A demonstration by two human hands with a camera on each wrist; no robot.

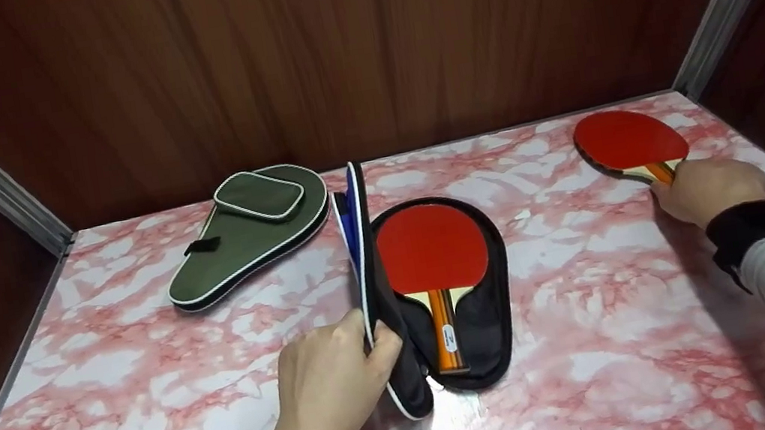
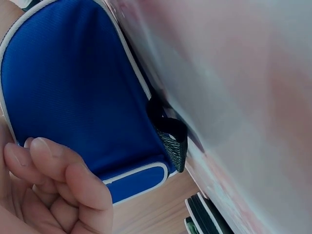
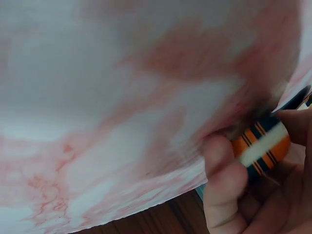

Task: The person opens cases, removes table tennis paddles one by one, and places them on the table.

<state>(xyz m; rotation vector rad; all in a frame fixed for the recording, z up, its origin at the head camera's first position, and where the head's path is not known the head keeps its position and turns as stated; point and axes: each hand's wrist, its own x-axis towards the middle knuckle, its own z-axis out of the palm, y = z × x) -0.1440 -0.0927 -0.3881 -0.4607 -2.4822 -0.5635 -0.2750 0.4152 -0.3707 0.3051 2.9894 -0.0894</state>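
Note:
My left hand (image 1: 335, 378) pinches the raised edge of the cover of a paddle case (image 1: 396, 349), holding that flap upright. Its outer side is blue (image 2: 83, 87) with white piping and a black strap (image 2: 168, 126) in the left wrist view. Inside the case's black lower half lies a red table tennis paddle (image 1: 433, 249), its striped handle toward me. At the right, my right hand (image 1: 712, 188) grips the handle of a second red paddle (image 1: 630, 138). The striped butt of that handle (image 3: 263, 148) shows between the fingers in the right wrist view.
A closed green paddle case (image 1: 257, 241) with a small pocket and white piping lies at the back left. Brown wood-grain panels (image 1: 358, 52) wall the back and sides of the pink-and-white marbled table (image 1: 586, 359).

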